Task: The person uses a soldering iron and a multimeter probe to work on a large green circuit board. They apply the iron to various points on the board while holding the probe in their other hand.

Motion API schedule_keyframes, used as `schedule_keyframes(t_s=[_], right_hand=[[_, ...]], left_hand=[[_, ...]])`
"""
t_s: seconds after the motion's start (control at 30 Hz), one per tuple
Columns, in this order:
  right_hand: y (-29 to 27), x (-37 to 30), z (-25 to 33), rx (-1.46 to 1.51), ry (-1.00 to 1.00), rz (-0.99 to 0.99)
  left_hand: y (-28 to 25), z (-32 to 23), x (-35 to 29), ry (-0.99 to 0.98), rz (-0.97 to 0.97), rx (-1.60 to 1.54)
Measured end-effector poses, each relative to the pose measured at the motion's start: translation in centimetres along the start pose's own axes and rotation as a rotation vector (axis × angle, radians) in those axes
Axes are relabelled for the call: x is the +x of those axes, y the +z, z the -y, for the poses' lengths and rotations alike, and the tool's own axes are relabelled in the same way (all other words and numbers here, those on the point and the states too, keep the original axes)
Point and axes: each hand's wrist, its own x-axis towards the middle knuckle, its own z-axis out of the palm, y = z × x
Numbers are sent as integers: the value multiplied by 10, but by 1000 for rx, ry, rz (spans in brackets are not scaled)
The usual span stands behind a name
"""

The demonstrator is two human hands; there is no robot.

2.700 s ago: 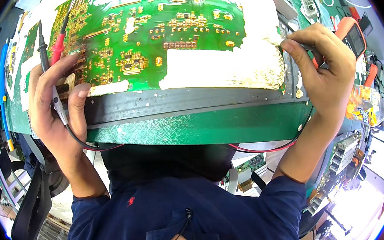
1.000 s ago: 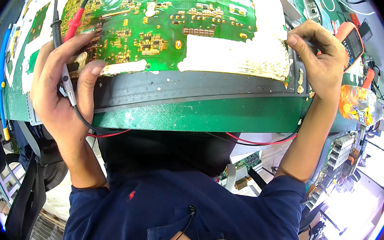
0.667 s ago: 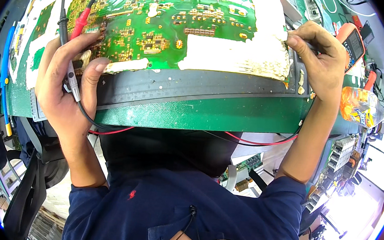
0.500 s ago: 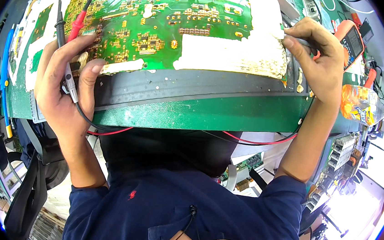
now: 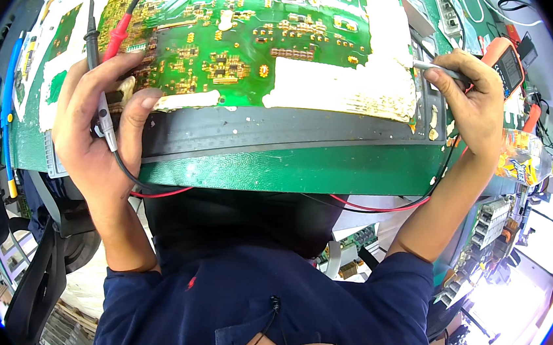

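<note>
A large green circuit board (image 5: pixel 249 38), covered with small copper-coloured parts and bordered by rough white coating, lies in front of me. My left hand (image 5: pixel 73 132) is at its near left corner, closed around a pair of multimeter probes. The black probe (image 5: pixel 91 44) and the red probe (image 5: pixel 117 35) both point up and away over the board's left part. At the right edge, my right hand (image 5: pixel 476 104) pinches a slim grey pen-like tool (image 5: pixel 440 68). Its tip end is at the white border; I cannot tell whether it touches.
An orange multimeter (image 5: pixel 508 66) lies beyond my right hand, with a clear plastic bottle (image 5: pixel 524 158) nearer. A dark grey strip (image 5: pixel 228 125) runs beneath the board along the green tabletop (image 5: pixel 277 163). Black and red test leads (image 5: pixel 378 208) hang past the table's front edge.
My right hand has drawn slightly back from the board's right edge, and more of the grey tool shows. The board sits a little farther right in view. My left hand keeps its grip.
</note>
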Motion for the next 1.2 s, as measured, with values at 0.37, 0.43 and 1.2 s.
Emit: schedule_keyframes(t_s=[0.37,0.43,1.2], right_hand=[[5,1,-8,90,-29,-35],[6,1,-8,97,-27,-45],[0,-9,57,-518,-47,-235]], left_hand=[[-1,-1,4,32,59,31],[0,1,4,62,42,42],[-2,3,4,-2,-3,-23]])
